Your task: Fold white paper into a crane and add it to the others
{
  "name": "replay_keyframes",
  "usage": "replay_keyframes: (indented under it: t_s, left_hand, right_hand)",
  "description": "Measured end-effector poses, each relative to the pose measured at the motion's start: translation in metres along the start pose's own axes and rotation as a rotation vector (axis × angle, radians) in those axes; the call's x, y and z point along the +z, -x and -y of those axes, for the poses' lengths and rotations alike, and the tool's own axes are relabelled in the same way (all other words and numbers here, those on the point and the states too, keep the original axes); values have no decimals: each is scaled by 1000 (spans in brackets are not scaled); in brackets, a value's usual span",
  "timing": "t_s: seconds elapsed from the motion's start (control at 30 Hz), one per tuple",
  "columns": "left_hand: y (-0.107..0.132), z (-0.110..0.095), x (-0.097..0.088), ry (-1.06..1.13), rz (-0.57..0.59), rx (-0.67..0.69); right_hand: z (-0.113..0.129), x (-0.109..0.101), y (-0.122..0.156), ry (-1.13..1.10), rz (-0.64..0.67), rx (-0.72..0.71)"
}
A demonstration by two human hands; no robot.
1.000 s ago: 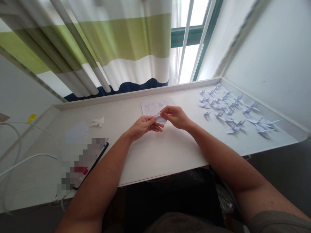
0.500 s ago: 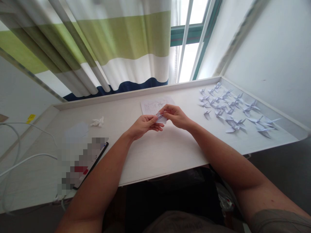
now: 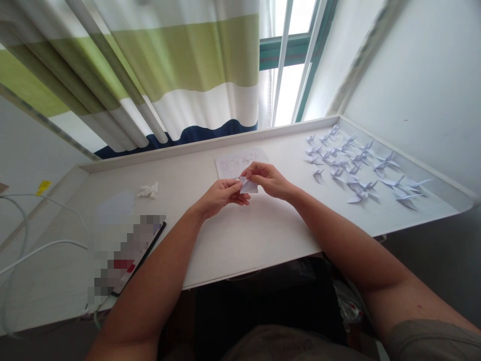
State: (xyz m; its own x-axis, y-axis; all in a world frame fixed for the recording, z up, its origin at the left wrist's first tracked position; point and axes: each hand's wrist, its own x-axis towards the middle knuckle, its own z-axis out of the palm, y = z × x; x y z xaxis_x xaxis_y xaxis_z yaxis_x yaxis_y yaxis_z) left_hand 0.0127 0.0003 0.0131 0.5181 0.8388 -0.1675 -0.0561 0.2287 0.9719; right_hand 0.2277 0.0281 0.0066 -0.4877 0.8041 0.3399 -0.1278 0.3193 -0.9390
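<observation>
A small folded piece of white paper is held between my two hands above the middle of the desk. My left hand pinches its left edge between thumb and fingers, the lower fingers loosely bent beneath. From the upper right, my right hand grips the top of the paper with thumb and index finger. Behind the hands a printed sheet lies flat on the desk, partly covered by them. On the right of the desk stand several folded white paper cranes.
A crumpled white tissue and some plain white paper lie on the left of the desk. Nearer me is a blurred, dark-edged device. White cables run at far left. A raised rim borders the desk's back, below a curtain.
The paper between my fingers has turned slightly, and more of its flat face shows. Both hands stay nearly in place; the whole view has shifted a little.
</observation>
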Motion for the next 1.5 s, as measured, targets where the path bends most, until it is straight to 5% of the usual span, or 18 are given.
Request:
replay_keyframes:
  t_s: [0.2, 0.4, 0.57, 1.03, 1.5]
  left_hand:
    - [2, -3, 2, 44, 4, -7]
    - [2, -4, 3, 40, -13, -7]
    - [-2, 2, 5, -12, -112, 96]
    - [-8, 8, 16, -134, -299, 289]
    - [-7, 9, 19, -139, -285, 299]
  right_hand:
    - [1, -1, 0, 32, -8, -30]
    - [0, 1, 0, -24, -13, 85]
    - [1, 1, -2, -28, -137, 112]
    - [-11, 10, -1, 172, -205, -61]
    - [-12, 16, -2, 72, -288, -34]
